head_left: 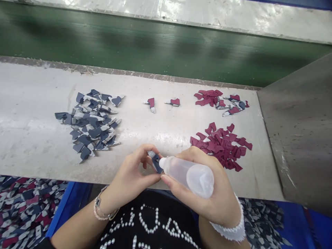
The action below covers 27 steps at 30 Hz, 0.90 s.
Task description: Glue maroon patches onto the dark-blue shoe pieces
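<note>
My left hand (135, 173) pinches a small dark blue and grey piece (156, 162) near the table's front edge. In my right hand (204, 176) is a translucent squeeze bottle (190, 174), tilted so that its white nozzle touches or nearly touches the piece. To the left lies a heap of blue and grey pieces (90, 124). A heap of maroon pieces (223, 145) is beside my right hand. Behind it are a smaller maroon pile (207, 97) and several pieces with maroon on top (234, 110). Two more such pieces (151, 103) lie apart mid-table.
The pale table (33, 138) runs along a green band (129, 48) at the back. A metal panel (301, 131) stands at the right. Below the front edge are blue bins, with mixed pieces (28, 207) at left and grey pieces (264, 221) at right.
</note>
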Motion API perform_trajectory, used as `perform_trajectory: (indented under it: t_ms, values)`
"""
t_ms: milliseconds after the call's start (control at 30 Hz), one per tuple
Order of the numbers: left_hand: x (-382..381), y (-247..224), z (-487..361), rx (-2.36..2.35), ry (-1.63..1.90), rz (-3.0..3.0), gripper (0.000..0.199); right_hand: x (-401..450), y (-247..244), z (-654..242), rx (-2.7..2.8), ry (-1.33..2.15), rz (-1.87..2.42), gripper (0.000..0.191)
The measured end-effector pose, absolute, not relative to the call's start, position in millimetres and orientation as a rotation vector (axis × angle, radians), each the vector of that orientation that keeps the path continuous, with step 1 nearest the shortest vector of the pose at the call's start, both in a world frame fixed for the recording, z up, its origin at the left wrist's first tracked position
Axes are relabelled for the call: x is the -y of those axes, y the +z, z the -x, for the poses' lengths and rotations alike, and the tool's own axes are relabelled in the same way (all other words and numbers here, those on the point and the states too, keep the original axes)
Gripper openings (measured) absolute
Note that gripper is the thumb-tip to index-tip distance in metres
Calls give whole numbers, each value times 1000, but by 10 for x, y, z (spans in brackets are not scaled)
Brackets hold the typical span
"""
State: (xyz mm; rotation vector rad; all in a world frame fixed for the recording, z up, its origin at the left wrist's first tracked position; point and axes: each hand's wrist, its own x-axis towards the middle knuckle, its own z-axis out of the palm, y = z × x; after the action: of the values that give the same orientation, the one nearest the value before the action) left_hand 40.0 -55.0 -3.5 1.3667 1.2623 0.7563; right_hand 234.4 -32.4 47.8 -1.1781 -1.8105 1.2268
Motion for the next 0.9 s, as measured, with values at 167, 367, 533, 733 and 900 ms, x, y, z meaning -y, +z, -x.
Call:
perform_trajectory:
  t_ms: [167,367,533,733,900]
  values:
    - [545,-24,-411,-1256,769,-1374,43,331,489,-2352,1811,1218,1177,18]
    - [551,-44,-406,-1268,751,-1382,44,325,498,-2360,1821,1212,1170,17]
    - [555,-33,-409,-1296,755,-1410,40,332,490,-2360,1818,1175,1216,15]
    - [542,-20,-420,-1295,761,-1416,46,332,497,-2349,1834,1203,1165,16]
    - [536,-37,-411,-1273,788,-1417,44,335,509,-2337,1814,1177,1206,16]
